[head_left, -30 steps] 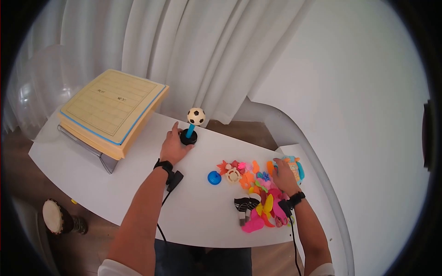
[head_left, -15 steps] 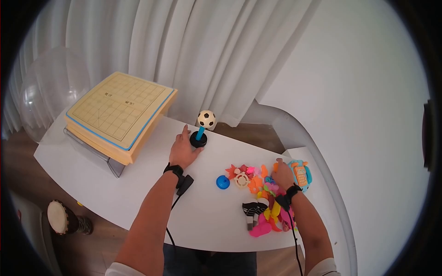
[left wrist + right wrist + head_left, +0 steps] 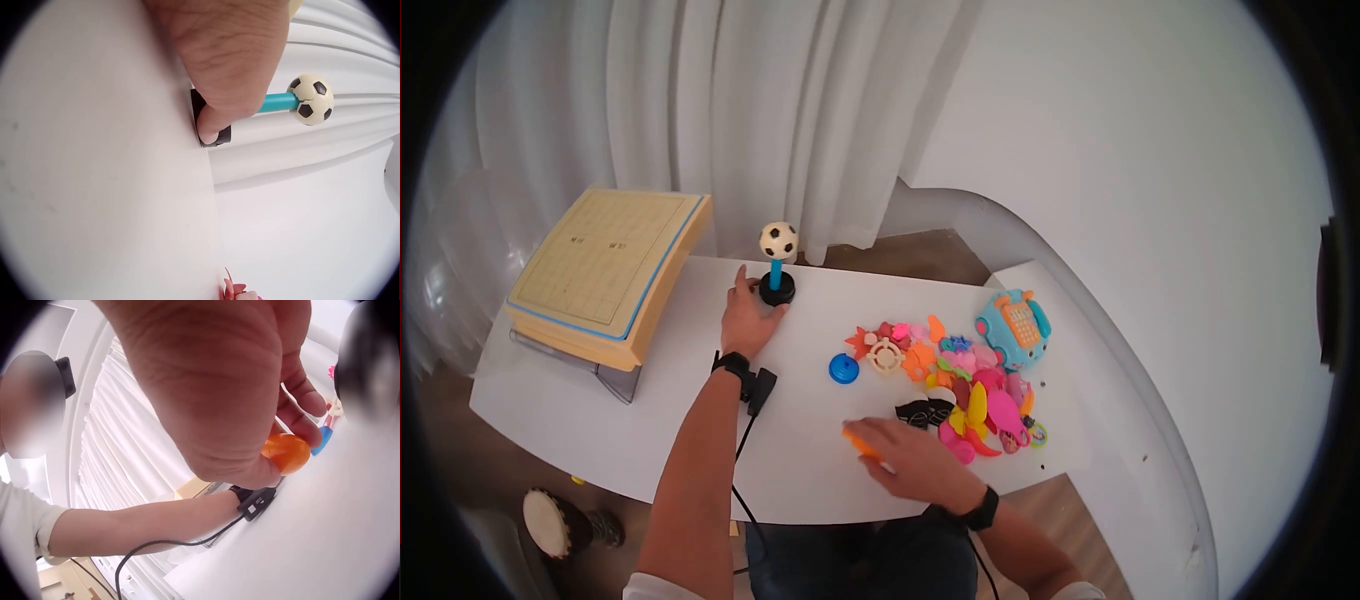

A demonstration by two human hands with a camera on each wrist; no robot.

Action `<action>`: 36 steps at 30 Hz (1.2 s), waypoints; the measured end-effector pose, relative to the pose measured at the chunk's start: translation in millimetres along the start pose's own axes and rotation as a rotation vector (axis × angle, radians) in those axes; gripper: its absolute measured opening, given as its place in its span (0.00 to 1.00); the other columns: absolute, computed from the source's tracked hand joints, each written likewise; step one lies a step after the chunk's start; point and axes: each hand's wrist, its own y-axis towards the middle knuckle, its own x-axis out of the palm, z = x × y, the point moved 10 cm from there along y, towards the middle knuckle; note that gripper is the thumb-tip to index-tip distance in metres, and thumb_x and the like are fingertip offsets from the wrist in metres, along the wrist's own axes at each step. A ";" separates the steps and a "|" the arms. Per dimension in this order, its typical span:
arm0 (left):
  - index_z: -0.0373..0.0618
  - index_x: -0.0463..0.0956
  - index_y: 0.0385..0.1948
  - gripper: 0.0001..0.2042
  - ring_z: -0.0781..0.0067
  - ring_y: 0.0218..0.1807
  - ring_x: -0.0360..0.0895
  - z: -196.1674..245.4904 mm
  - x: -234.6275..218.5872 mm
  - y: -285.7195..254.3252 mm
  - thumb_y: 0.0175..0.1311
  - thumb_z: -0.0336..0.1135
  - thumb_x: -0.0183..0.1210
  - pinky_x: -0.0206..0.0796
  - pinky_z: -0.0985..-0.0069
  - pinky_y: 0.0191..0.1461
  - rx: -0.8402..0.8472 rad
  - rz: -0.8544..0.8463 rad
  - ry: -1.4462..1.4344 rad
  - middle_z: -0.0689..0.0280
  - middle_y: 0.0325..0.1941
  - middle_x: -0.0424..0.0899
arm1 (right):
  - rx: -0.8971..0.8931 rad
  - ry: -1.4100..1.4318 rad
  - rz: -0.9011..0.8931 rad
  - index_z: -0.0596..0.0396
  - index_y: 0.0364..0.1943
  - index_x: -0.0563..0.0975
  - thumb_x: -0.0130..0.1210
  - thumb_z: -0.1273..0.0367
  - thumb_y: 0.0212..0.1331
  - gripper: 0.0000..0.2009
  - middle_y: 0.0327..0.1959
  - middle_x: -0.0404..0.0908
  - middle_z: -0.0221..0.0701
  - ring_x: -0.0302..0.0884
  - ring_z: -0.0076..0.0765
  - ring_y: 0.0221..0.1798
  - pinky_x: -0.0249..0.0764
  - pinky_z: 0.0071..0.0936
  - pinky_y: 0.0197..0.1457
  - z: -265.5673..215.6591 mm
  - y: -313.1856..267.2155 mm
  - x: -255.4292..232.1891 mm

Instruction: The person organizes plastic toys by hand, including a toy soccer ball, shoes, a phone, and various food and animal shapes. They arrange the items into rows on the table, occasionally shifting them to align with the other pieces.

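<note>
In the head view my left hand [image 3: 748, 322] is at a soccer-ball toy [image 3: 779, 241] on a blue stem, standing upright on a black base [image 3: 777, 290]. Its thumb and fingers hold that base from the left; the left wrist view shows the thumb [image 3: 215, 125] against the base. My right hand [image 3: 920, 462] is over the table's front part, pinching a smooth, rounded orange piece [image 3: 292, 455] between thumb and fingers. The hand hides much of this piece. Just beyond it lies a heap of colourful plastic toys [image 3: 977, 405], with a black-and-white item [image 3: 924, 411] at its near-left edge.
A blue round lid-like piece [image 3: 844, 368] lies left of the heap. At the table's right end stands a toy telephone [image 3: 1012, 330]. A board on a tilted stand [image 3: 605, 265] occupies the left end. On the floor is a drum [image 3: 555, 523].
My right hand has come from beside the toy telephone down and left to the table's front, carrying the orange piece. The left hand stays at the black base. The head view has shifted.
</note>
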 end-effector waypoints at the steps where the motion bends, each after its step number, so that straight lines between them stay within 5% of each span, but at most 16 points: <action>1: 0.37 0.49 0.81 0.53 0.52 0.72 0.74 -0.6 -1.4 -0.1 0.60 0.43 0.77 0.72 0.59 0.73 -0.001 0.021 -0.001 0.57 0.70 0.78 | -0.025 -0.010 -0.005 0.50 0.70 0.75 0.64 0.68 0.68 0.26 0.64 0.82 0.38 0.84 0.47 0.59 0.82 0.40 0.61 -7.7 -6.6 6.1; 5: 0.39 0.50 0.81 0.52 0.54 0.71 0.74 -6.7 -0.3 0.4 0.60 0.44 0.77 0.71 0.59 0.73 0.009 0.040 0.006 0.57 0.69 0.79 | 0.108 -0.048 0.176 0.49 0.67 0.78 0.66 0.70 0.65 0.25 0.64 0.83 0.35 0.84 0.47 0.60 0.83 0.40 0.60 -3.2 -40.7 -29.6; 11: 0.39 0.52 0.80 0.49 0.53 0.71 0.75 -9.4 0.9 2.6 0.61 0.42 0.76 0.71 0.58 0.73 0.041 0.058 0.029 0.57 0.68 0.79 | 0.594 -0.097 0.513 0.55 0.69 0.75 0.63 0.70 0.66 0.26 0.63 0.83 0.48 0.82 0.61 0.63 0.81 0.48 0.63 124.5 -130.6 -114.8; 12: 0.39 0.52 0.80 0.49 0.53 0.71 0.75 -8.5 1.7 2.6 0.61 0.42 0.76 0.71 0.58 0.73 0.046 0.057 0.028 0.57 0.68 0.79 | 0.595 -0.098 0.518 0.55 0.69 0.75 0.63 0.70 0.66 0.26 0.63 0.83 0.48 0.82 0.61 0.63 0.81 0.48 0.63 140.7 -135.7 -120.9; 14: 0.38 0.52 0.80 0.50 0.53 0.71 0.75 -10.6 1.2 2.6 0.60 0.43 0.76 0.70 0.58 0.73 0.025 0.048 0.031 0.57 0.68 0.79 | 0.598 -0.191 0.548 0.54 0.70 0.75 0.64 0.72 0.66 0.27 0.54 0.86 0.48 0.87 0.56 0.47 0.84 0.41 0.50 162.7 -140.3 -133.2; 16: 0.38 0.52 0.80 0.50 0.53 0.71 0.75 -12.1 1.0 3.5 0.60 0.43 0.76 0.70 0.58 0.74 0.034 0.050 0.032 0.56 0.68 0.79 | 0.581 -0.206 0.554 0.55 0.69 0.76 0.64 0.71 0.66 0.26 0.53 0.87 0.48 0.87 0.59 0.47 0.84 0.43 0.52 176.0 -137.5 -135.1; 18: 0.38 0.52 0.80 0.50 0.53 0.71 0.75 -15.3 2.6 4.5 0.60 0.43 0.76 0.70 0.58 0.74 0.041 0.053 0.032 0.56 0.68 0.79 | 0.653 -0.108 0.474 0.55 0.68 0.76 0.62 0.69 0.68 0.24 0.62 0.83 0.50 0.83 0.61 0.62 0.80 0.50 0.65 198.5 -136.8 -124.3; 25: 0.38 0.53 0.80 0.50 0.52 0.70 0.75 -16.2 0.6 4.2 0.60 0.43 0.76 0.69 0.58 0.74 0.054 0.054 0.002 0.54 0.68 0.79 | 0.595 -0.282 0.531 0.54 0.65 0.79 0.63 0.67 0.69 0.22 0.68 0.79 0.47 0.72 0.64 0.72 0.75 0.49 0.72 191.5 -141.6 -120.6; 28: 0.37 0.53 0.80 0.49 0.52 0.70 0.75 -14.0 0.9 4.8 0.60 0.43 0.76 0.68 0.58 0.74 0.064 0.051 -0.005 0.54 0.68 0.79 | 0.610 -0.319 0.581 0.48 0.68 0.78 0.62 0.62 0.70 0.23 0.75 0.72 0.48 0.62 0.69 0.78 0.65 0.57 0.79 185.3 -147.4 -116.3; 31: 0.36 0.53 0.79 0.49 0.53 0.69 0.75 -12.2 2.2 5.3 0.60 0.42 0.76 0.68 0.58 0.74 0.081 0.057 -0.022 0.54 0.67 0.79 | 0.544 -0.434 0.304 0.39 0.73 0.76 0.59 0.53 0.73 0.26 0.83 0.60 0.48 0.53 0.69 0.84 0.52 0.64 0.84 192.6 -144.7 -79.3; 36: 0.35 0.54 0.79 0.49 0.53 0.68 0.76 -18.3 2.3 7.5 0.60 0.41 0.77 0.68 0.58 0.73 0.100 0.076 -0.024 0.54 0.66 0.80 | 0.516 -0.305 0.324 0.44 0.73 0.75 0.59 0.54 0.73 0.27 0.82 0.61 0.48 0.56 0.66 0.84 0.54 0.60 0.85 211.0 -167.4 -84.1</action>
